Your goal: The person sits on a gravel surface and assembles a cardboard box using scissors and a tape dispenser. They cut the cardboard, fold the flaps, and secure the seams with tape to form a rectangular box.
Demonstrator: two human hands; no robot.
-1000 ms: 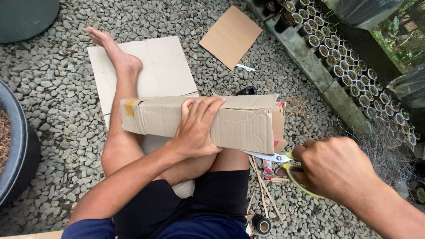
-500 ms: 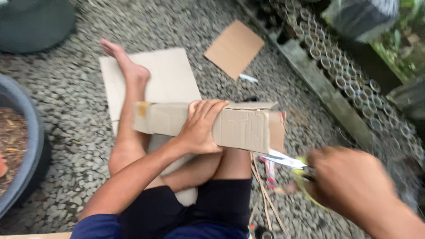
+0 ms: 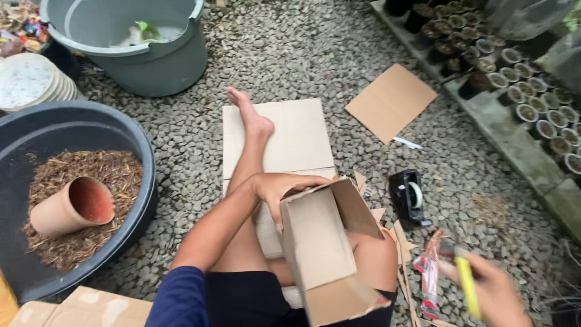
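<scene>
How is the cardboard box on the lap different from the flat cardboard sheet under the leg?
The box is folded into an open, tilted shape; the sheet lies flat on the gravel. The left hand grips the box; only a leg rests on the sheet. The box looks browner, the sheet paler. Both are cardboard.

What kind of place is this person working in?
Most likely an outdoor garden or small plant nursery. The ground is loose gravel, rows of small seedling pots line a ledge on the right, and a dark tub holds dry mulch with a terracotta pot lying in it.
</scene>
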